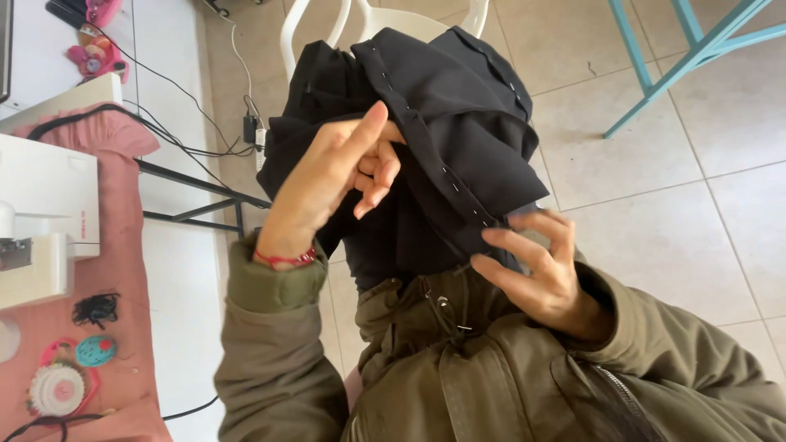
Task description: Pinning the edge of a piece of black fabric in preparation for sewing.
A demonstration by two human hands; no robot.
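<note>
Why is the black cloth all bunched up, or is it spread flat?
Bunched up. The black cloth hangs in heaped folds between the left hand and right hand, with pins along one edge.

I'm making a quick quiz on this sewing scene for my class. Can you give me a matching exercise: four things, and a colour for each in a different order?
Things:
1. pinned fabric
2. jacket sleeve
3. chair
4. table leg

Colours:
A. white
B. teal
C. black
D. olive green

Pairs: 1-C, 2-D, 3-A, 4-B.

The left hand and right hand both hold the pinned fabric along its folded edge.
</note>
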